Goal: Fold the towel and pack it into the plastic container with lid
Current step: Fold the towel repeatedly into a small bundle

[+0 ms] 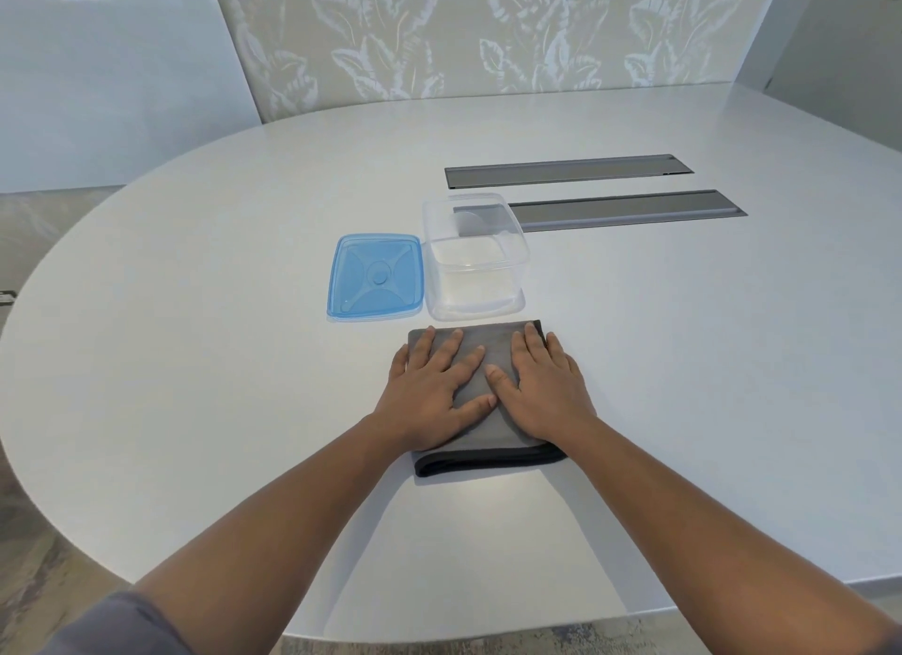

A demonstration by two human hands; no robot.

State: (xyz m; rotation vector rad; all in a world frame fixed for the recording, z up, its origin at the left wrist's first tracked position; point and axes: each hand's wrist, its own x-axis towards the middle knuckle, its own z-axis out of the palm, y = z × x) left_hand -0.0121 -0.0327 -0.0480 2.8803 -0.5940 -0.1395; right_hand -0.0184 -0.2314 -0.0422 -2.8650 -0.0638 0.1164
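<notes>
A grey towel point(493, 349) with a dark hem lies folded into a thick rectangle on the white table, in front of me. My left hand point(434, 393) rests flat on its left half, fingers spread. My right hand point(544, 391) lies flat on its right half; the thumbs nearly touch. Just beyond the towel stands a clear plastic container point(474, 259), open and with nothing inside. Its blue lid point(375, 276) lies flat on the table to the container's left.
Two long grey metal cable hatches, one point(568, 170) farther and one point(629, 209) nearer, are set flush into the white round table point(195, 361) behind the container. A leaf-patterned wall panel rises behind the table. The table's edge curves close to my body.
</notes>
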